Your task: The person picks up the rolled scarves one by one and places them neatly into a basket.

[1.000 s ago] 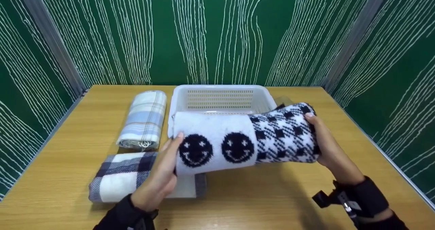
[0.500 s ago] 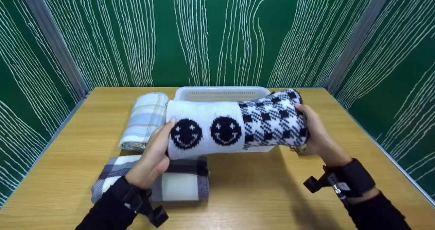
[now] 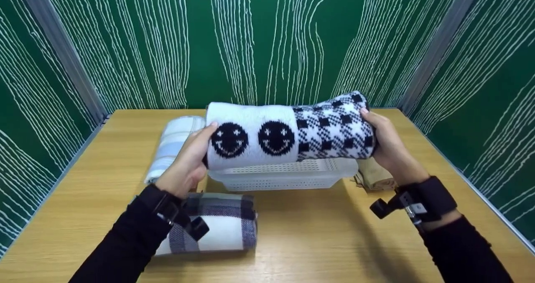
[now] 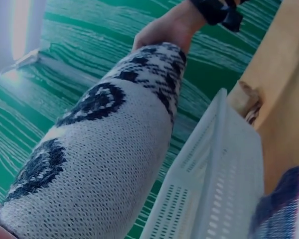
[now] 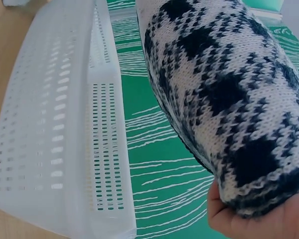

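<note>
A rolled-up knitted scarf [image 3: 255,134] is held up lengthwise between both hands, above a white plastic basket [image 3: 280,182]. One part is white with black smiley faces, the other black-and-white houndstooth. My left hand [image 3: 188,157] grips the white end, thumb on the front. At the houndstooth end, my right hand [image 3: 388,145] grips with its thumb on the front too. The fingers behind the roll are mostly hidden. In the left wrist view the scarf [image 4: 114,134] slants up to the other hand. The right wrist view has the basket [image 5: 45,124] beside and apart from the scarf [image 5: 224,89].
A pale blue-and-white rolled cloth [image 3: 169,149] lies left of the basket. Nearer, a navy-and-white checked folded cloth [image 3: 221,228] lies partly under my left forearm. A beige roll [image 3: 376,176] sits right of the basket. Green walls with white lines surround the wooden table [image 3: 305,241].
Both hands have raised the scarf away from me and slightly left. The basket's front and the beige roll now show below it.
</note>
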`<state>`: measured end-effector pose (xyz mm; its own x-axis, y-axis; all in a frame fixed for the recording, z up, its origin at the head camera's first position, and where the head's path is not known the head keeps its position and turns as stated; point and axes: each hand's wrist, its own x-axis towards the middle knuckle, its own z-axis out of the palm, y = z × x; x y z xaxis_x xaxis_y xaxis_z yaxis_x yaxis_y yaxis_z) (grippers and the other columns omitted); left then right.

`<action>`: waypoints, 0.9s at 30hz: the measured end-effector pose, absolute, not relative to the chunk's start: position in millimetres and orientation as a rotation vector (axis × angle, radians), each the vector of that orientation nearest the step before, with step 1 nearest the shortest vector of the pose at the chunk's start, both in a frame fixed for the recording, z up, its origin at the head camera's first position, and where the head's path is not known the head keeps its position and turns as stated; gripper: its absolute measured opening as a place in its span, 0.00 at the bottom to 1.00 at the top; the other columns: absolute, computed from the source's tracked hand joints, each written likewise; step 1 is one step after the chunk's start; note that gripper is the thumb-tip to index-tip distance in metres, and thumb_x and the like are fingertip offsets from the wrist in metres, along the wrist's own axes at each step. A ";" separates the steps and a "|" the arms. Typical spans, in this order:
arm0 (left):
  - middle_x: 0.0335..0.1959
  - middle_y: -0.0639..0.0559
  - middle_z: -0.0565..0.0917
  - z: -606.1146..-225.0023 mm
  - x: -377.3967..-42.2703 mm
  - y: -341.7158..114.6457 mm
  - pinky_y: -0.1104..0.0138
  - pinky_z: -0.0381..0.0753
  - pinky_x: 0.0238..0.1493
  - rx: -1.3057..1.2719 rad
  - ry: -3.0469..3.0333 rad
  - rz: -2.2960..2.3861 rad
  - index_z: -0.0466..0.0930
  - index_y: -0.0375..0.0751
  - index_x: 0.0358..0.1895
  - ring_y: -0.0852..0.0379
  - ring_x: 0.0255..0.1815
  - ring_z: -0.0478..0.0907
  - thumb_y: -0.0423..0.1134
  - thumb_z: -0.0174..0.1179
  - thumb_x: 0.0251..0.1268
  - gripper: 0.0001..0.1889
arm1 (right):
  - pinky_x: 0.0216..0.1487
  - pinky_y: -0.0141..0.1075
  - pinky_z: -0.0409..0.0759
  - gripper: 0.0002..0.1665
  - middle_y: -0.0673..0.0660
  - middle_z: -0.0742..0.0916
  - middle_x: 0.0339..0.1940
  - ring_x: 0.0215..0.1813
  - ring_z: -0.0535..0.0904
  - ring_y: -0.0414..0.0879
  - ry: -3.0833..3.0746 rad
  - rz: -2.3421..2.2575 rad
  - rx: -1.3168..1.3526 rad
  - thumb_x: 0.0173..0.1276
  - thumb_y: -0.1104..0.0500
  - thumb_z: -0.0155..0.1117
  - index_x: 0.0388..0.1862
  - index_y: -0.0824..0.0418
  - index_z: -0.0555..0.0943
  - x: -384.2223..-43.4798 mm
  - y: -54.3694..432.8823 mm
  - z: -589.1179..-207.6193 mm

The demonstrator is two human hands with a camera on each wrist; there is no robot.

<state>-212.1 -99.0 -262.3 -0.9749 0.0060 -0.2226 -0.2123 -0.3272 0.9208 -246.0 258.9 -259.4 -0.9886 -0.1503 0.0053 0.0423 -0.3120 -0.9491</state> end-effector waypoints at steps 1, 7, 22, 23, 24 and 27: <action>0.63 0.41 0.71 -261.4 -214.9 -99.2 0.56 0.63 0.64 -0.269 1.744 2.427 0.63 0.38 0.67 0.48 0.59 0.68 0.49 0.43 0.76 0.25 | 0.47 0.32 0.78 0.13 0.52 0.83 0.40 0.41 0.80 0.43 1.757 -2.466 -0.144 0.74 0.53 0.53 0.50 0.59 0.73 -248.4 258.8 -258.7; 0.59 0.42 0.73 -258.5 -233.3 -99.7 0.59 0.66 0.61 -0.295 1.790 2.401 0.64 0.38 0.65 0.51 0.55 0.70 0.50 0.44 0.75 0.24 | 0.45 0.31 0.79 0.10 0.53 0.83 0.37 0.39 0.80 0.43 1.721 -2.527 -0.133 0.72 0.55 0.56 0.46 0.60 0.77 -262.4 257.4 -256.1; 0.59 0.44 0.71 -260.1 -264.9 -105.4 0.60 0.68 0.55 -0.332 1.858 2.327 0.65 0.42 0.65 0.51 0.55 0.69 0.53 0.46 0.73 0.25 | 0.43 0.32 0.81 0.15 0.53 0.83 0.35 0.37 0.80 0.43 1.766 -2.561 -0.014 0.67 0.53 0.63 0.45 0.61 0.75 -295.0 249.8 -257.2; 0.57 0.45 0.71 -260.5 -266.4 -106.3 0.60 0.68 0.54 -0.335 1.847 2.327 0.66 0.43 0.63 0.51 0.54 0.69 0.53 0.45 0.73 0.24 | 0.42 0.32 0.81 0.16 0.53 0.84 0.34 0.37 0.81 0.44 1.772 -2.555 -0.010 0.67 0.52 0.63 0.45 0.61 0.75 -297.4 249.4 -259.0; 0.55 0.46 0.72 -261.0 -268.0 -107.2 0.60 0.69 0.53 -0.337 1.838 2.329 0.67 0.43 0.60 0.52 0.52 0.70 0.53 0.45 0.73 0.22 | 0.42 0.33 0.81 0.17 0.53 0.84 0.34 0.36 0.81 0.44 1.778 -2.546 -0.003 0.67 0.51 0.63 0.46 0.62 0.74 -299.7 249.0 -260.7; 0.49 0.48 0.72 -264.1 -273.1 -110.8 0.61 0.68 0.48 -0.337 1.801 2.353 0.69 0.44 0.50 0.53 0.47 0.70 0.49 0.43 0.71 0.15 | 0.42 0.34 0.82 0.20 0.53 0.84 0.34 0.37 0.82 0.44 1.786 -2.518 0.018 0.67 0.49 0.62 0.48 0.62 0.73 -306.5 247.8 -266.3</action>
